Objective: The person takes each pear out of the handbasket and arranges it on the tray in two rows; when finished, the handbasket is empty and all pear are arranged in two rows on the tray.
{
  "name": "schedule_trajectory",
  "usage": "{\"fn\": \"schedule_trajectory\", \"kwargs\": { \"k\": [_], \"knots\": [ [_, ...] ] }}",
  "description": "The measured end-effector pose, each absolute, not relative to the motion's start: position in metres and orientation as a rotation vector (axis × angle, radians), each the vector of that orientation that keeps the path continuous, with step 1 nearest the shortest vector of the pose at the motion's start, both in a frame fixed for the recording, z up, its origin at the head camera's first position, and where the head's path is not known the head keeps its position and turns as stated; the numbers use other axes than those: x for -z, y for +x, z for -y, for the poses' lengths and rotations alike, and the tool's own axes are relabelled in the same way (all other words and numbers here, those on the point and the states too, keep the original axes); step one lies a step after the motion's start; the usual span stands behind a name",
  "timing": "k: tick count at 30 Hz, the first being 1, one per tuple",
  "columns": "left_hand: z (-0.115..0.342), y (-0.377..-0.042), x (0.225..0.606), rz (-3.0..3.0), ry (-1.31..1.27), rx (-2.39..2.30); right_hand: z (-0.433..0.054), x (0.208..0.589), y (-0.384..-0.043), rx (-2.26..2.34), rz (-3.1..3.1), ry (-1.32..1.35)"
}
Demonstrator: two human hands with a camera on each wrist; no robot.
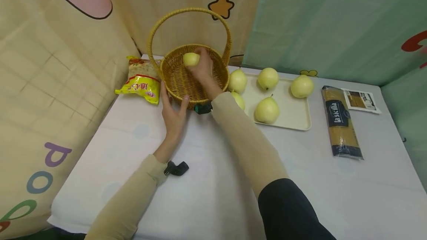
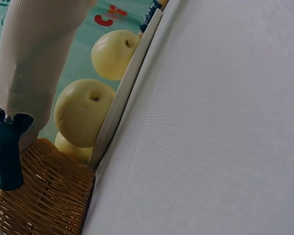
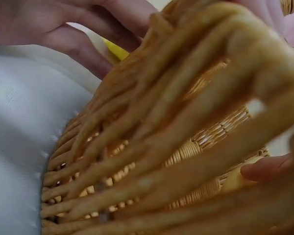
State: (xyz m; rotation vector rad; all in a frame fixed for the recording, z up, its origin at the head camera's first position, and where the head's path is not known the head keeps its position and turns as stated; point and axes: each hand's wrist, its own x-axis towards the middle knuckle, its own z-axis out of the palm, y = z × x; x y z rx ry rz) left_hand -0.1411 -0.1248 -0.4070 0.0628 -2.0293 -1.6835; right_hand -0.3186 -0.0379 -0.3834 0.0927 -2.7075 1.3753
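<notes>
In the head view, a round pale-yellow pear (image 1: 191,59) is inside the wicker basket (image 1: 172,78), toward its back. My right hand (image 1: 203,66) reaches over the near rim and grips that pear from the right. My left hand (image 1: 173,118) rests against the basket's near left side, thumb and fingers spread along the outer wall. The right wrist view is mostly filled by the basket weave (image 3: 122,166); a fingertip (image 3: 264,169) of my right hand shows past it, and the left hand's fingers (image 3: 83,34) touch the outside.
Right of the basket, a cream tray (image 1: 300,124) carries several pears (image 1: 267,110). A yellow snack bag (image 1: 141,80) lies left of the basket. Farther right are a pasta packet (image 1: 340,121) and a small white-edged sachet (image 1: 361,100). The tall basket handle (image 1: 190,9) arches overhead; curtains border the table.
</notes>
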Motion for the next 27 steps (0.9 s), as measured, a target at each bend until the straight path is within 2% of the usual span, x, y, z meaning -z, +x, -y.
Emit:
{"fn": "schedule_trajectory", "kwargs": {
  "k": [2,9,17,27],
  "knots": [
    [0.125,-0.141,0.406,2.025,0.051,1.68,0.039,0.383,-0.318,-1.335,2.733,0.113],
    [0.133,-0.162,0.446,2.056,0.052,1.632,0.036,0.382,-0.315,-1.207,2.798,0.219],
    [0.135,-0.159,0.445,2.074,0.068,1.617,0.031,0.376,-0.31,-1.264,2.785,0.256],
    [0.136,-0.159,0.441,2.12,0.105,1.594,0.009,0.337,-0.29,-1.276,2.844,0.25]
  ]
}}
